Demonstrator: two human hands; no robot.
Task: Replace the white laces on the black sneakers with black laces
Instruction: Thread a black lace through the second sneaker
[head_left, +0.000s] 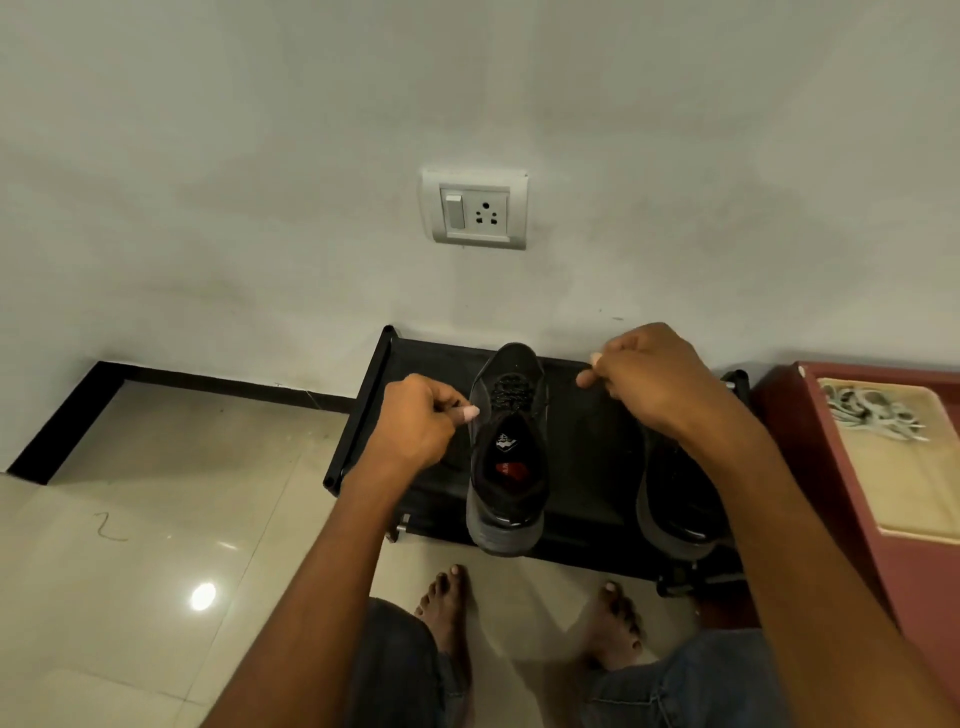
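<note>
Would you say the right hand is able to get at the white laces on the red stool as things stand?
Probably yes, once freed: the right hand is pinching a lace end of the middle sneaker, but the white laces lie uncovered on the stool just to its right, with nothing between.

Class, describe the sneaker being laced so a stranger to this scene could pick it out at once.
Find the wall socket; below it a black rack stands against the wall. Two black sneakers sit on the rack. The one meant is the left sneaker, between the two hands, its opening and black laces in plain view, whereas the right sneaker is partly hidden under the right arm.
</note>
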